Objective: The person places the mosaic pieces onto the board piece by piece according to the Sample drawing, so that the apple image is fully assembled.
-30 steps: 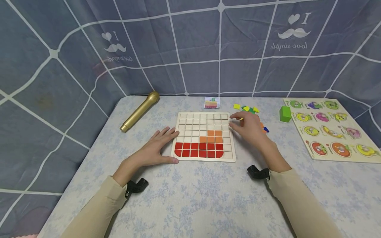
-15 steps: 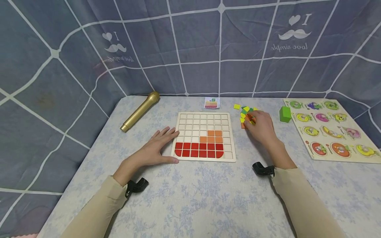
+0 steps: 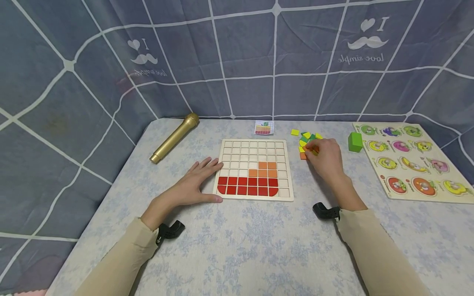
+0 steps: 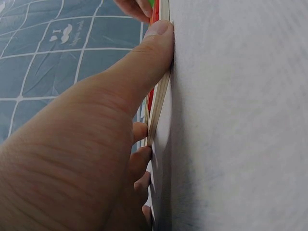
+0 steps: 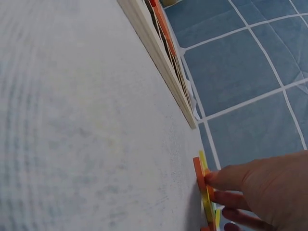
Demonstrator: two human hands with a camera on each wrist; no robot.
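A wooden grid board (image 3: 237, 145) lies on the table, with two rows of red tiles (image 3: 247, 187) at its near side and several orange tiles (image 3: 267, 165) above them at the right. My left hand (image 3: 190, 185) rests spread at the board's left edge; in the left wrist view the thumb (image 4: 149, 53) presses its near edge. My right hand (image 3: 326, 160) is at the pile of coloured tiles (image 3: 304, 139) right of the board. Its thumb and fingers pinch an orange tile (image 5: 209, 179), partly hidden by the thumb. Yellow, green and orange tiles lie around those fingertips.
Behind the board is a small picture card (image 3: 263, 128). A gold microphone (image 3: 172, 142) lies at the back left. On the right are a green block (image 3: 354, 142) and a fruit puzzle board (image 3: 411, 164). A grey-blue curtain (image 3: 244, 57) hangs behind the table.
My right hand has moved right from the board's edge to the tile pile and pinches an orange tile there. The left hand and the board stay in place.
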